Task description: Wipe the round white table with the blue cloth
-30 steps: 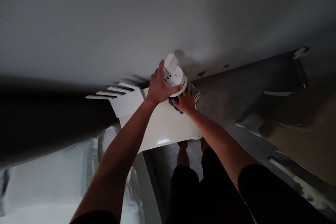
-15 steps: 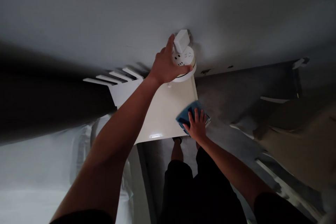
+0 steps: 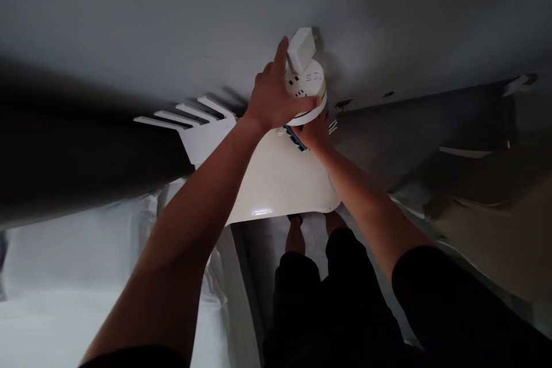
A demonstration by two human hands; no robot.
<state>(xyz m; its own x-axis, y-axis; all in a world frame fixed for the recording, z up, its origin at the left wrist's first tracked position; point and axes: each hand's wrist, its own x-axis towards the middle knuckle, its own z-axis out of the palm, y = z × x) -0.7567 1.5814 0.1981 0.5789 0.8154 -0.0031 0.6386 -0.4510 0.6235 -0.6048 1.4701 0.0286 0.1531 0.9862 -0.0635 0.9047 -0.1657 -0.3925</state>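
Note:
My left hand (image 3: pixel 273 92) is closed around a round white power socket tower (image 3: pixel 314 76), with its thumb across the near side. A white plug adapter (image 3: pixel 302 50) sticks up from the socket's top. Below and just behind it, my right hand (image 3: pixel 315 131) presses a folded blue cloth (image 3: pixel 296 139) on the cream tabletop (image 3: pixel 284 181). The socket hides the fingertips of my right hand and part of the cloth.
A white slatted rack (image 3: pixel 202 135) stands at the tabletop's left, against the grey wall (image 3: pixel 172 29). Pale bedding (image 3: pixel 69 276) lies at lower left. Brown fabric (image 3: pixel 495 230) is on the right, above the grey floor (image 3: pixel 388 138).
My right hand has slid the cloth from the tabletop's near right corner to the back, beneath the socket. My left hand keeps its hold on the socket. The view has shifted slightly.

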